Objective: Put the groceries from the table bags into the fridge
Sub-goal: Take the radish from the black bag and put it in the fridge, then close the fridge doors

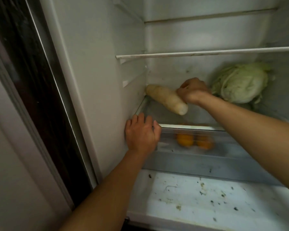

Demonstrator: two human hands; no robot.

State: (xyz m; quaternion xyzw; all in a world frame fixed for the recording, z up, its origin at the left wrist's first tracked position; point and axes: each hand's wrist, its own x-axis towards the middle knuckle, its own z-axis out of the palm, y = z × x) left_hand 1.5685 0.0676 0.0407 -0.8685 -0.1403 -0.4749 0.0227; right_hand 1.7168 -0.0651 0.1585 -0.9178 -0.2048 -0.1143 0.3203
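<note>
Inside the open fridge, a long white radish [163, 98] lies on the glass shelf [198, 126] against the left wall. My right hand [193, 91] reaches in and grips the radish near its middle, fingers curled over it. A pale green cabbage [241, 83] sits on the same shelf just right of that hand. My left hand [141, 132] rests on the shelf's front left corner, fingers hooked over the edge. Below the shelf, two or three oranges [185, 140] show blurred through a clear drawer front.
A thin white shelf [207, 53] runs above the radish and cabbage, another ledge higher up. The fridge floor [215, 197] below the drawer is white and speckled with dirt. The dark door seal [40, 90] and frame stand at the left.
</note>
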